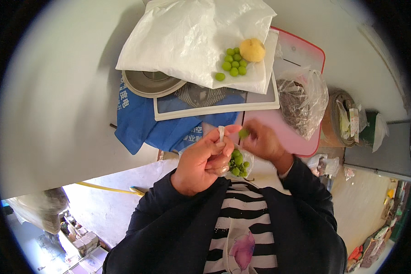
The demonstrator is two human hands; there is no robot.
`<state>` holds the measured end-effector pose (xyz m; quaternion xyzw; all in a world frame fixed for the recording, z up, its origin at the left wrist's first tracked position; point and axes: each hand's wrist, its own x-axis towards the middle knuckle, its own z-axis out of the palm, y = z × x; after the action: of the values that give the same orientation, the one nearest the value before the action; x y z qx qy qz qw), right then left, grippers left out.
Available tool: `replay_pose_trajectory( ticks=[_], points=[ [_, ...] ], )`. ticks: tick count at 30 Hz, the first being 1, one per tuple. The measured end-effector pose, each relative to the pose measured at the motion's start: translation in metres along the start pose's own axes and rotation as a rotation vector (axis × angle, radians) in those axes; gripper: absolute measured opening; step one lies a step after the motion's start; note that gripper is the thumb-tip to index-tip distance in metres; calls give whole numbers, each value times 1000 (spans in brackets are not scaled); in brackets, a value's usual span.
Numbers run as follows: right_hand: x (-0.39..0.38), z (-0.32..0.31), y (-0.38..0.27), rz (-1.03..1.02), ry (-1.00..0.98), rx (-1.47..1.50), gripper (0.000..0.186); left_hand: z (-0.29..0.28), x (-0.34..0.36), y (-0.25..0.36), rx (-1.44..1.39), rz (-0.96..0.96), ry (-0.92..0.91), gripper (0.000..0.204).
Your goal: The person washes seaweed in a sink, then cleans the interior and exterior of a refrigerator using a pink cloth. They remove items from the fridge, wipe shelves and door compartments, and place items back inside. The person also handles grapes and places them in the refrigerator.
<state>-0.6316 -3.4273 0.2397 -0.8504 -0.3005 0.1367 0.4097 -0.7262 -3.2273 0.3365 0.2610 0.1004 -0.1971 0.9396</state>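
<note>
My left hand (pixel 200 162) is closed, with a twisted white plastic strip (pixel 221 133) sticking up between its fingers; it looks like the handle of a clear plastic bag (pixel 251 158). Below and beside that hand the bag holds a bunch of green grapes (pixel 237 160), partly covered by my fingers. A single green grape (pixel 243 133) is pinched in the fingertips of my right hand (pixel 266 142), which is smeared by motion. Farther away, several loose green grapes (pixel 234 64) lie on a white plastic sack (pixel 182 41) against a round yellow fruit (pixel 252 50).
Under the sack are a white-framed mesh screen (pixel 217 109), a round metal lid or pan (pixel 146 86) and blue printed cloth (pixel 141 125). A pink table (pixel 301 139) bears a clear bag of dark dried material (pixel 301 102). At right stands a brown drum (pixel 335 128).
</note>
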Motion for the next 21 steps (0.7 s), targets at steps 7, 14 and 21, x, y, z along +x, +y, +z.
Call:
replay_pose_trajectory(
  ticks=[7, 14, 21],
  points=[
    [196, -43, -14, -252, 344, -636, 27, -1, -3, 6, 6, -62, -18, 42],
    [229, -28, 16, -166, 280, -770, 21, -5, -3, 4, 4, -84, -32, 44],
    [60, -54, -11, -106, 275, -189, 37, 4, 10, -16, 37, -99, -51, 42]
  ],
)
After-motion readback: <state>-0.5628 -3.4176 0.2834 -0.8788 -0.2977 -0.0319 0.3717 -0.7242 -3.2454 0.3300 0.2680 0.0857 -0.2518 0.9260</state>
